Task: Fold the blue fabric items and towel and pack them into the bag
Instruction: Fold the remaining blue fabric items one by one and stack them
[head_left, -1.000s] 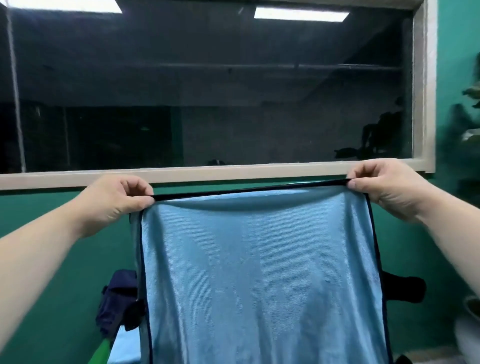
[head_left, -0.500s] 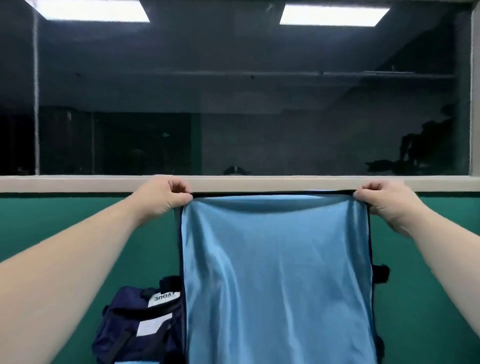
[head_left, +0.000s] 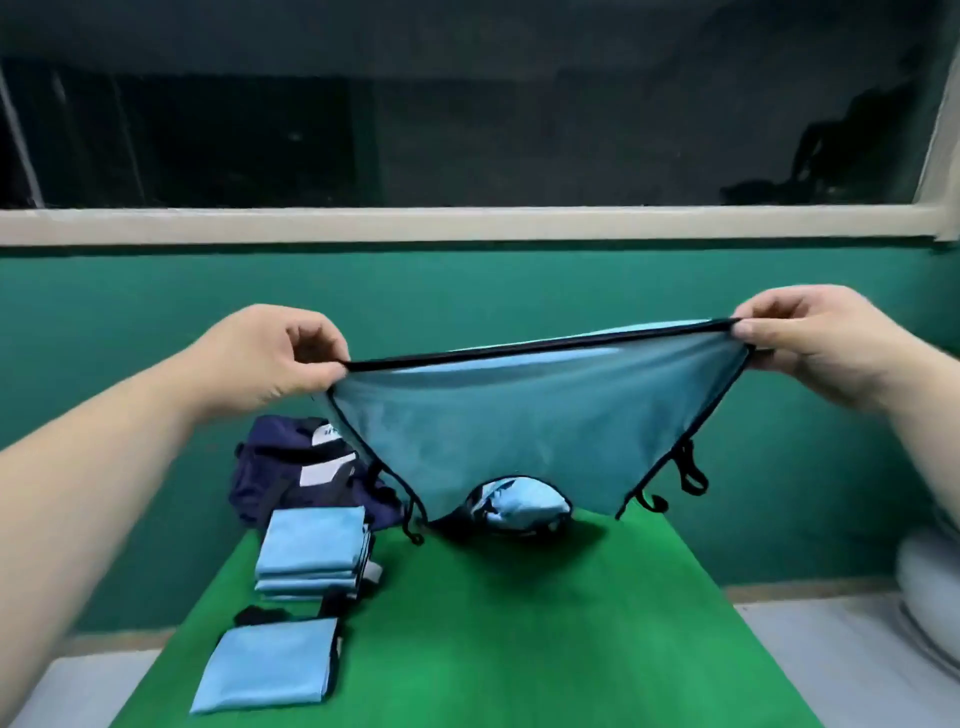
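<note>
Left grip (head_left: 275, 358): thumb and curled fingers pinch the top-left corner of the blue fabric item (head_left: 519, 431), right at its black-trimmed edge. Closed on cloth.
Right grip (head_left: 810, 343): same pinch on the top-right corner. Closed on cloth, and it sits slightly higher than the left.
The trimmed top edge runs taut between the two grips, heading off at 3 o'clock from the left and at 9 o'clock from the right. The rest of the cloth sags toward 6 o'clock below both grips, narrowing downward. It is held in the air over the far end of the green desk (head_left: 519, 623), and I can't tell if the lower edge touches it.
Black cord loops (head_left: 691, 467) dangle off both slanted side edges.

On the desk:
- Navy bag (head_left: 280, 478) sits at 11 o'clock in the far-left corner, below the left grip, with a white label patch showing. The hanging cloth overlaps its right side.
- A stack of folded blue pieces (head_left: 311, 545) is at 6 o'clock of the bag, just beside it.
- A single folded blue piece (head_left: 270, 665) lies at 7 o'clock, near the left edge and apart from the stack.
- A small black item (head_left: 254, 616) lies between the stack and the single piece, too blurred to identify.
- A bunched blue bundle in a dark wrap (head_left: 519, 504) is at 12 o'clock, directly under the held cloth.

Background: teal wall (head_left: 156, 312), pale window sill (head_left: 467, 223), and a white rounded object (head_left: 930, 587) off the desk at 3 o'clock.
</note>
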